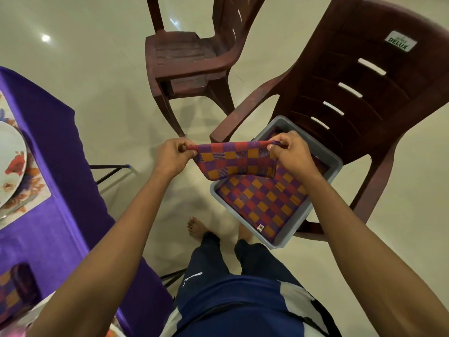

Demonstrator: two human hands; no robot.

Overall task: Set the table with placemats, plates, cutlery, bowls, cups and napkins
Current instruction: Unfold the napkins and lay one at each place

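Observation:
A checked red, purple and orange napkin (233, 160) hangs stretched between my two hands above a grey tub (336, 164). My left hand (173, 154) pinches its left top corner and my right hand (289, 152) pinches its right top corner. More checked napkins (262, 203) lie flat inside the tub, which sits on the seat of a brown plastic armchair (359, 76). At the far left, a white flowered plate (11, 161) rests on a flowered placemat (34, 188) on the purple-covered table (56, 147). A folded checked napkin (17, 288) lies on the table near the bottom left.
A second brown plastic chair (192, 59) stands on the pale tiled floor beyond my hands. Black table legs (109, 172) show under the purple cloth. My bare foot (195, 226) and dark trousers are below the tub.

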